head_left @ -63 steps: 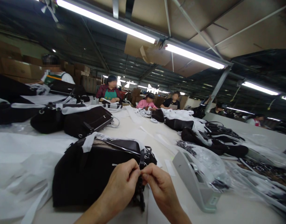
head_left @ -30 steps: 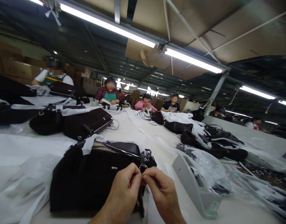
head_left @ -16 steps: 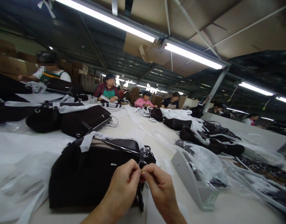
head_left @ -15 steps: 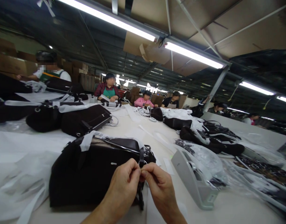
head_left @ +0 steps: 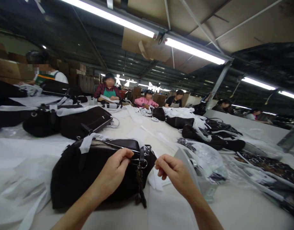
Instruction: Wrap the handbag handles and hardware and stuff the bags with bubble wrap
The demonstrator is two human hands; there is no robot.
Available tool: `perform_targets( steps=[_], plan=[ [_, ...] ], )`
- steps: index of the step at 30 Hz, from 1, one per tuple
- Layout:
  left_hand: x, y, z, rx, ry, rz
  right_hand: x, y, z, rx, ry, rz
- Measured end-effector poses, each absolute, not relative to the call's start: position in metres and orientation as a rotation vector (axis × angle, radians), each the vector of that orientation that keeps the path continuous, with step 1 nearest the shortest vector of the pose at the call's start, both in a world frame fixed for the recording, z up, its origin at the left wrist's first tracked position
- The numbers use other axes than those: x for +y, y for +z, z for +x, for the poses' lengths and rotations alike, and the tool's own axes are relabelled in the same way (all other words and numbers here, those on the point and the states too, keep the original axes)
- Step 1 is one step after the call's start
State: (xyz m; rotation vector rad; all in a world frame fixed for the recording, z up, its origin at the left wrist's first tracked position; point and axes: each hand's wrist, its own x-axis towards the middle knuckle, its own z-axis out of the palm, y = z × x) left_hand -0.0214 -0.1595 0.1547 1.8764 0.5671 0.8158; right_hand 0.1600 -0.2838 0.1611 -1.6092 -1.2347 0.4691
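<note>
L hand (head_left: 121,161) narrow, thumb + index tips close tog. by a thin dark strand (head_left: 134,160); can't tell if it's gripped; black bag (head_left: 89,182) sits on the white table (head_left: 233,204), silvery ring (head_left: 146,164) at its R end, dark charm (head_left: 139,179) hanging there; R hand (head_left: 172,167) just off that end, fingers curled, tips bunched, can't tell if they hold anything; for fiddly work at the ring, I'd steady w/ L tips, leave R thumb + index free, work close in, not tug; mind charm doesn't twist or metal scrape cloth; mat'ls: bag body looks matte, soft, boxy w/ rounded corners; top panel (head_left: 127,143) smoother, leathery; zip (head_left: 115,146) shiny, metal-toothed; white wrap (head_left: 86,143) thin, papery, draped over top edge; charm knobbly, chain-like; grey dispenser (head_left: 205,187), partly behind R hand, hard, angular; clear plastic (head_left: 208,158) next to it crinkly, glossy
</note>
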Motion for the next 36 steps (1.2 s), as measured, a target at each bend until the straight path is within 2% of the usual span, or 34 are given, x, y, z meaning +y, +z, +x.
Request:
perform_targets(
  steps=[3,9,14,19,27,32,36],
  plan=[
    [-0.153,0.152,-0.024,0.631,0.824,1.929,-0.284,0.155,0.160,-1.424,0.679,-1.802],
    [-0.156,0.157,-0.026,0.749,1.020,2.096,-0.274,0.138,0.141,-1.500,0.589,-1.807],
    [-0.174,0.155,-0.022,0.732,0.627,2.114,-0.267,0.128,0.132,-1.386,0.600,-1.757],
    [-0.174,0.138,-0.017,0.719,0.599,2.183,-0.261,0.123,0.134,-1.254,0.745,-1.679],
    [-0.170,0.145,-0.028,0.551,0.290,2.263,-0.270,0.126,0.142,-1.427,0.973,-1.681],
    [-0.168,0.147,-0.021,0.482,0.451,1.981,-0.272,0.132,0.138,-1.481,0.822,-1.648],
    [-0.165,0.146,-0.014,0.365,0.517,1.697,-0.275,0.139,0.140,-1.451,0.905,-1.618]
  ],
)
